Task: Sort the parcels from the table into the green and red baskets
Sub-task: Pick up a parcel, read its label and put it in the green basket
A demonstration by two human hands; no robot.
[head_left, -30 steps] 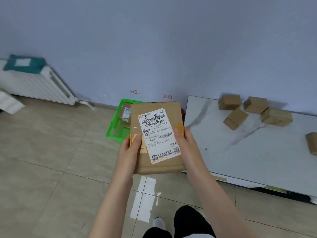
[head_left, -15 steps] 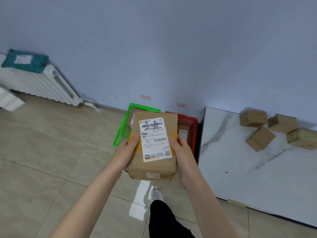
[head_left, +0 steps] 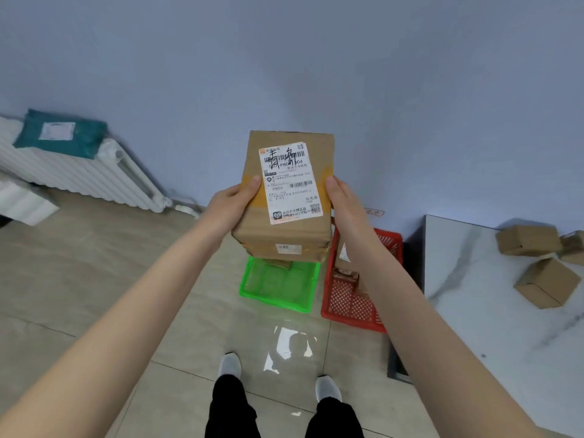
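Carrying: the person holds one brown parcel [head_left: 284, 197] out in front with both hands, up in the air and above the far end of the green basket [head_left: 271, 300].
Left hand [head_left: 232, 205]: grips the parcel's left edge, with the thumb pressed on the labelled face. The fingers are wrapped round behind, out of my sight.
Right hand [head_left: 343, 200]: clamps the right edge the same way, thumb on top and the other fingers hidden behind the box.
Label [head_left: 289, 181]: white, facing the person, with dark handwriting scrawled across its top. I cannot read which basket it names.
Green basket: on the floor right under the parcel. A sliver of another box [head_left: 279, 263] shows at its far end.
Red basket [head_left: 350, 308]: just to the right of the green one, between it and the table [head_left: 474, 327]. It holds a box [head_left: 346, 275] that the right forearm partly covers.
Table: on the right, marble-patterned, with several small boxes [head_left: 527, 240] lying at its far end, so the sorting looks only partly done.
Step in hand: reading the label and choosing a basket, I would say, with the parcel already brought across to them.
Next move: lowering the parcel, straight down if it goes in the green basket or a little to the right if red. Both hands should let go only once it is low inside the walls and clear of the box already there.
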